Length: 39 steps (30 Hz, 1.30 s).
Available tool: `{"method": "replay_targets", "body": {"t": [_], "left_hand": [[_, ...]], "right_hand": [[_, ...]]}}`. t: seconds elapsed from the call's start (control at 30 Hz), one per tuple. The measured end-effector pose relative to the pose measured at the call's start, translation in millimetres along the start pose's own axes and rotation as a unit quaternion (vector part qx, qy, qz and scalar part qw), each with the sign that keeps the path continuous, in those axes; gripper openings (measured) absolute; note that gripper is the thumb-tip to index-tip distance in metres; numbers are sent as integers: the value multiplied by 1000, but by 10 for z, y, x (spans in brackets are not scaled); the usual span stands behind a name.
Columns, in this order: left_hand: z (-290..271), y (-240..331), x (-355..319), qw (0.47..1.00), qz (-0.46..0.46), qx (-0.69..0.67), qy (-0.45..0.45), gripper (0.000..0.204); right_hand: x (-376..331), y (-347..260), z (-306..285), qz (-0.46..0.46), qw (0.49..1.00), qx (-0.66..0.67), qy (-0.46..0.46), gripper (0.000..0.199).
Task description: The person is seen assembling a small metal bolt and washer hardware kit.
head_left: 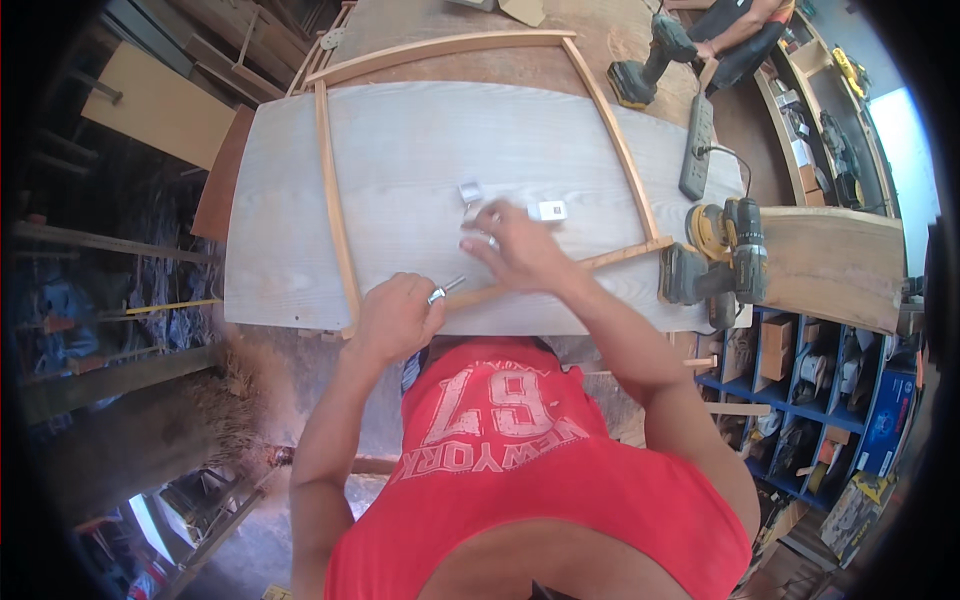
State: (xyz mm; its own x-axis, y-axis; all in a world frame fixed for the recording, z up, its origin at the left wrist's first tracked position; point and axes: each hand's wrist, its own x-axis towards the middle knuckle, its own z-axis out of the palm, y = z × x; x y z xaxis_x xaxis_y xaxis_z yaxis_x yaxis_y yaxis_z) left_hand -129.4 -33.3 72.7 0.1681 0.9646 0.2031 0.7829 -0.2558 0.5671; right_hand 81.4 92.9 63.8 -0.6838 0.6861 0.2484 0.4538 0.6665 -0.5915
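My left hand [393, 316] is closed around a small silver metal bit [438, 295] whose thin shank points up and to the right. It is near the front edge of a pale grey wood-grain board [400, 140]. My right hand [515, 248] hovers over the board, its fingers bent and smeared by motion. Something small and pale shows between its thumb and fingers, too blurred to name. Just beyond the fingers lies a small clear-and-white piece [469, 191], perhaps packaging. Right of the fingertips sits a little white box [552, 210].
A light wooden frame [331, 190] lies on the board around my hands. Cordless drills [745, 245], a sander [706, 228] and a grey power strip [697, 150] line the right side. At the far right another person's hand [706, 48] is near a drill [655, 62]. Blue shelves [800, 405] stand lower right.
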Motion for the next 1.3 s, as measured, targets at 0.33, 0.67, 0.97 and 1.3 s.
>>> {"method": "replay_targets", "body": {"t": [0.33, 0.67, 0.97, 1.3], "left_hand": [[-192, 164, 328, 963, 250, 53, -86, 20], [-114, 233, 361, 976, 75, -82, -186, 20], [-185, 361, 367, 930, 329, 87, -139, 21], [-211, 341, 341, 954, 216, 33, -204, 24]], "right_hand": [[-200, -245, -326, 146, 816, 397, -393, 41], [-459, -287, -360, 25, 969, 166, -184, 34], [-554, -322, -271, 243, 740, 528, -337, 43], [-465, -446, -362, 100, 909, 295, -276, 25]]}}
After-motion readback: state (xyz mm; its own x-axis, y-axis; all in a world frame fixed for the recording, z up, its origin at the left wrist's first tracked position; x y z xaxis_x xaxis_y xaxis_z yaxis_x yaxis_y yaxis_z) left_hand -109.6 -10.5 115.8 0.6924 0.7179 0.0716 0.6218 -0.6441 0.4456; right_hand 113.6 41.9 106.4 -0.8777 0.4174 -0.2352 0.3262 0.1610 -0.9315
